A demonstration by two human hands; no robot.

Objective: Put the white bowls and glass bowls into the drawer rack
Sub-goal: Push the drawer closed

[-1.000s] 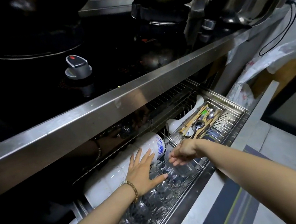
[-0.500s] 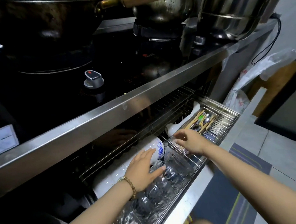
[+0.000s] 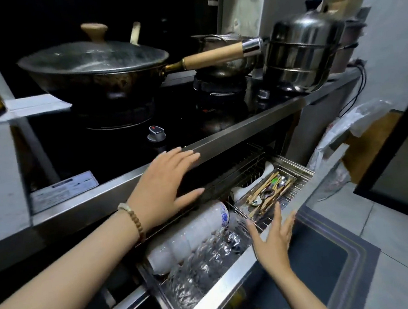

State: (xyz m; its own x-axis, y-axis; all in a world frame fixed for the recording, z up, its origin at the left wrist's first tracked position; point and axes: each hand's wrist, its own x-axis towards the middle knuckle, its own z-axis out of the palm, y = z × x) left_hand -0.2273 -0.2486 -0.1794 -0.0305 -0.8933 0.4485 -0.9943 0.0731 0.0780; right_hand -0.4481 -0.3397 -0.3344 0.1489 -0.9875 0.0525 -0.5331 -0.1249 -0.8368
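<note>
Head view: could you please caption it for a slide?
Both open hands, left and right, hover above racked white bowls and glass bowls.

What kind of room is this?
Most likely a home kitchen. A lidded wok and a steel steamer pot sit on a stove, and below it an open drawer rack holds white bowls and glass bowls.

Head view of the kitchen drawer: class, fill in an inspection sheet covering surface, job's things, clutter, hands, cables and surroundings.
Surface: steel counter edge above the open drawer rack.
Job's things: white bowls and glass bowls racked in rows.
Clutter: cutlery tray; lidded wok, steamer pot.
Hands: left hand and right hand open, empty.
Cables: black cable on the wall.
Surroundings: floor mat, plastic bag.
</note>
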